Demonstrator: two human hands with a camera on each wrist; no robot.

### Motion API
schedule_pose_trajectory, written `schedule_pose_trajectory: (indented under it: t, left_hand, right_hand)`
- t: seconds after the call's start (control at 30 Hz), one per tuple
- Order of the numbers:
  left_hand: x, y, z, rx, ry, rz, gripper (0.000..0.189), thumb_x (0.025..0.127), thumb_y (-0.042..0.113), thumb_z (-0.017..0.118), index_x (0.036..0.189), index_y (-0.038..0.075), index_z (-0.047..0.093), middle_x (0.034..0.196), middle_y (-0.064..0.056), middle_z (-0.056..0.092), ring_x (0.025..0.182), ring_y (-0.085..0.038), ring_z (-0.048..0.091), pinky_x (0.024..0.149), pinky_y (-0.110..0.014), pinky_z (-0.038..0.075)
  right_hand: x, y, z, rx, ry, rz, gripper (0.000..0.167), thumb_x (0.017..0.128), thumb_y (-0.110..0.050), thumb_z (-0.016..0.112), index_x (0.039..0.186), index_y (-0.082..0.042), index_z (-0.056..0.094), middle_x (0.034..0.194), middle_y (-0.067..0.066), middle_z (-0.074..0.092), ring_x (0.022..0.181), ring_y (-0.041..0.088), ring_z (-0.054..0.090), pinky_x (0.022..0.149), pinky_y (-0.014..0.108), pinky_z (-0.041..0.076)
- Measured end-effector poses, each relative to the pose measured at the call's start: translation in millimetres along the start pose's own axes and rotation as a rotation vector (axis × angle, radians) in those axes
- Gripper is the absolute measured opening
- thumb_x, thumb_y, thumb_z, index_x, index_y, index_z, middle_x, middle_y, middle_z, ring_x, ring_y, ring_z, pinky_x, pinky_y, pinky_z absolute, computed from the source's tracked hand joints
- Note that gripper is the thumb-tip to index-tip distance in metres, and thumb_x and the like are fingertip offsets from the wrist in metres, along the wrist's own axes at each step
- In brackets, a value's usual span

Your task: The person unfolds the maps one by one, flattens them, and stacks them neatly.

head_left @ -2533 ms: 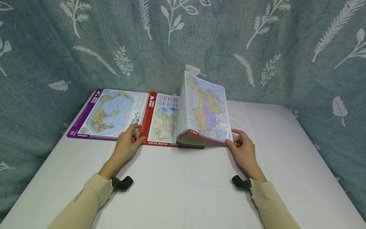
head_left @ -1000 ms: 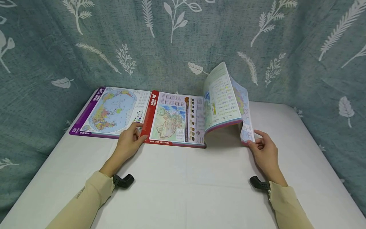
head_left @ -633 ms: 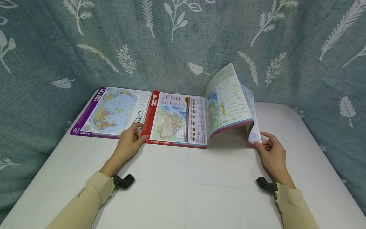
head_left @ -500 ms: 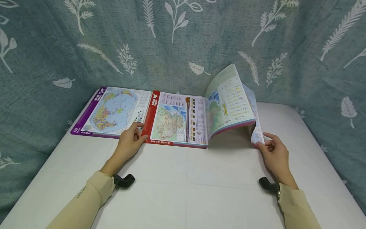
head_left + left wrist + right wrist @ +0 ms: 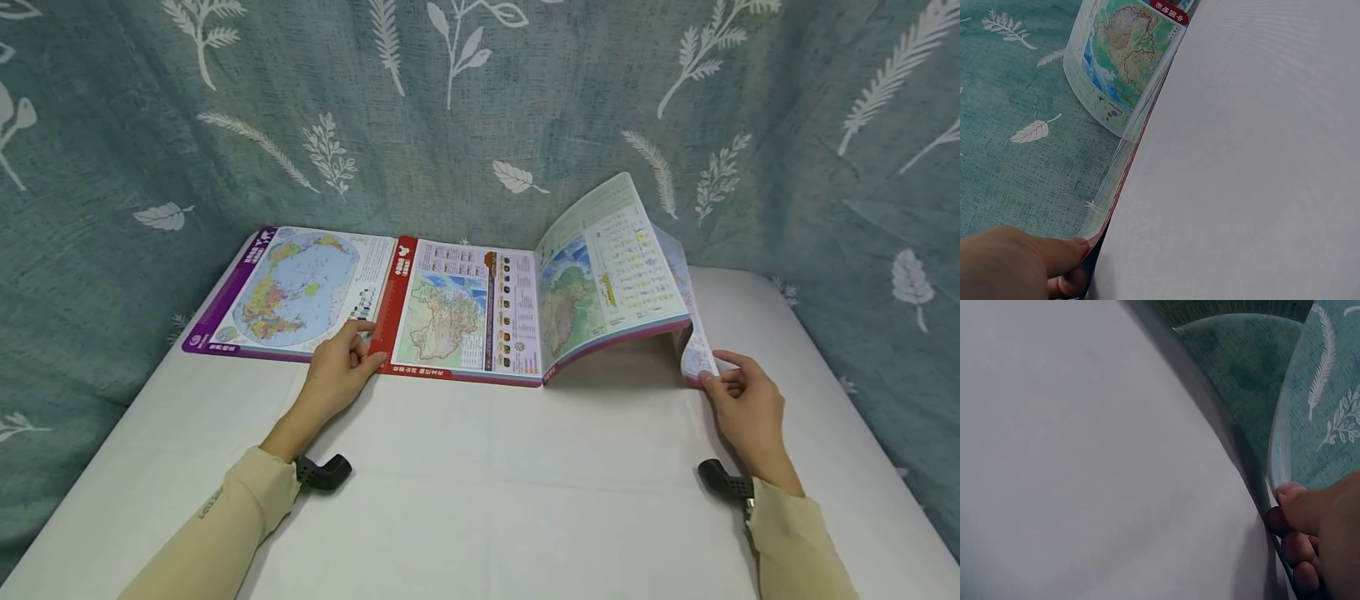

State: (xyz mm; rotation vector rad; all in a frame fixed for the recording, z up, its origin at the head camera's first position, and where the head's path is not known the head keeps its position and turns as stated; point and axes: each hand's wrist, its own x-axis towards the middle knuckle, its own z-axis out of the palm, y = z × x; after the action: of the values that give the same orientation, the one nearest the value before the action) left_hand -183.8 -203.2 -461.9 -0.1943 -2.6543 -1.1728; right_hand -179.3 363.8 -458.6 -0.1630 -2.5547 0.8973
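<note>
A folding paper map with a red border [image 5: 442,325] lies partly spread at the back of the table. My left hand [image 5: 341,371] pinches its lower left corner, thumb on top, as the left wrist view also shows. To the right, a middle panel [image 5: 600,275] of the map rises and curves off the table. Behind it, the last panel [image 5: 699,358] folds back down, mostly hidden. Its lower right corner is pinched between the thumb and fingers of my right hand [image 5: 750,412]. In the right wrist view, that hand [image 5: 1329,519] grips the panel's glossy edge.
A purple-bordered world map [image 5: 300,287] lies flat on the left, against the red map's left edge. White cloth covers the table [image 5: 495,492]. A green leaf-patterned curtain [image 5: 420,150] hangs close behind the maps. Each wrist carries a black camera mount [image 5: 324,473].
My right hand has moved right, drawing the folded panels apart. The red map's left part now lies flat and the middle panel leans lower. My left hand has stayed at its corner.
</note>
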Motion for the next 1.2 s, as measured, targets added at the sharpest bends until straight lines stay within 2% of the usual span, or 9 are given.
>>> schedule_pose_trajectory:
  t: [0.23, 0.33, 0.43, 0.5, 0.77, 0.97, 1.2]
  left_hand:
    - [-0.8, 0.8, 0.3, 0.003, 0.010, 0.009, 0.045, 0.095, 0.012, 0.078, 0.135, 0.000, 0.059, 0.075, -0.005, 0.055, 0.066, -0.018, 0.047, 0.066, -0.031, 0.036]
    - [-1.1, 1.9, -0.3, 0.007, 0.012, 0.013, 0.045, 0.095, 0.012, 0.078, 0.135, -0.001, 0.059, 0.075, -0.005, 0.055, 0.066, -0.018, 0.047, 0.067, -0.032, 0.036]
    - [-1.0, 2.1, -0.7, 0.008, 0.008, 0.011, 0.045, 0.096, 0.012, 0.077, 0.135, -0.001, 0.059, 0.075, -0.006, 0.055, 0.066, -0.018, 0.047, 0.067, -0.032, 0.037]
    - [-0.8, 2.0, -0.8, 0.006, 0.006, 0.011, 0.045, 0.096, 0.011, 0.077, 0.135, -0.001, 0.059, 0.076, -0.006, 0.055, 0.067, -0.019, 0.047, 0.067, -0.032, 0.037]
    - [-0.9, 1.7, 0.4, 0.004, 0.004, 0.004, 0.046, 0.096, 0.012, 0.077, 0.136, -0.001, 0.059, 0.076, -0.006, 0.055, 0.067, -0.019, 0.047, 0.067, -0.032, 0.036]
    - [-0.8, 2.3, 1.6, 0.002, 0.007, 0.006, 0.045, 0.096, 0.011, 0.077, 0.135, -0.001, 0.059, 0.077, -0.006, 0.055, 0.068, -0.018, 0.047, 0.067, -0.031, 0.036]
    - [-1.2, 2.8, 2.1, -0.009, 0.009, -0.011, 0.046, 0.097, 0.011, 0.076, 0.136, -0.001, 0.058, 0.077, -0.006, 0.054, 0.068, -0.018, 0.046, 0.066, -0.030, 0.036]
  right_hand:
    - [3.2, 11, -10, -0.003, 0.038, 0.069, 0.041, 0.100, -0.015, 0.072, 0.139, -0.005, 0.065, 0.101, 0.020, 0.075, 0.069, -0.018, 0.049, 0.064, 0.005, 0.039]
    - [4.8, 18, -14, -0.001, 0.052, 0.114, 0.041, 0.100, -0.017, 0.072, 0.140, -0.007, 0.065, 0.089, -0.006, 0.073, 0.069, -0.019, 0.050, 0.065, 0.004, 0.039]
    - [5.9, 24, -18, 0.008, 0.058, 0.148, 0.042, 0.100, -0.018, 0.071, 0.141, -0.008, 0.065, 0.082, -0.030, 0.060, 0.070, -0.019, 0.050, 0.066, 0.004, 0.039]
    - [6.1, 27, -21, 0.005, 0.061, 0.160, 0.042, 0.101, -0.019, 0.070, 0.141, -0.009, 0.065, 0.081, -0.037, 0.052, 0.071, -0.019, 0.050, 0.068, 0.004, 0.039]
    - [7.0, 39, -34, 0.025, 0.067, 0.236, 0.043, 0.103, -0.023, 0.067, 0.143, -0.010, 0.063, 0.077, -0.045, 0.048, 0.071, -0.019, 0.051, 0.066, 0.006, 0.038]
    - [10.0, 51, -42, 0.033, 0.090, 0.318, 0.043, 0.103, -0.024, 0.064, 0.145, -0.011, 0.063, 0.073, -0.045, 0.049, 0.071, -0.016, 0.051, 0.069, 0.008, 0.037]
    - [14.0, 60, -49, 0.147, 0.142, 0.431, 0.042, 0.103, -0.020, 0.064, 0.144, -0.010, 0.064, 0.071, -0.039, 0.055, 0.071, -0.012, 0.052, 0.064, 0.006, 0.039]
